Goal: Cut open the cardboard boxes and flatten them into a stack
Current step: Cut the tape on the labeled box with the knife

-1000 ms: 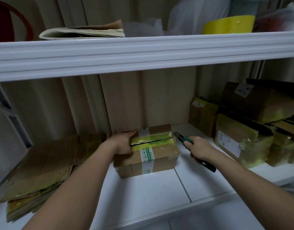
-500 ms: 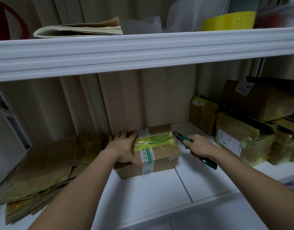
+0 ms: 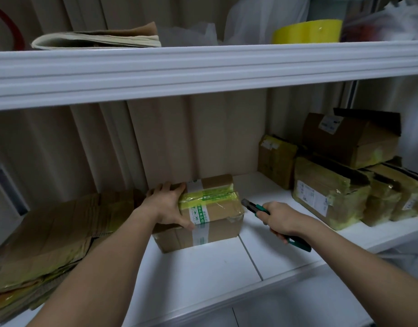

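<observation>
Hands are working a taped cardboard box (image 3: 210, 213) on the white shelf (image 3: 203, 267); left hand (image 3: 166, 205) is grasping its left end; right hand (image 3: 280, 218) is clenching a green utility knife (image 3: 254, 207) just beside it; flattened cardboard stack (image 3: 42, 244) is lying at left.

Lower shelf (image 3: 203, 270): white, a seam running front to back just right of the box (image 3: 212, 223). Box stands mid-shelf, taped, close to the back wall. Left end: stack of flattened cardboard (image 3: 45, 244), lying flat, overhanging the front edge. Right end: group of taped boxes (image 3: 326, 192) side by side, one more box resting on top of them.

Upper shelf (image 3: 203, 67): white, moulded front edge. Folded paper (image 3: 97, 40) at left, yellow tub (image 3: 307, 31) at right, plastic bags between and beside.
</observation>
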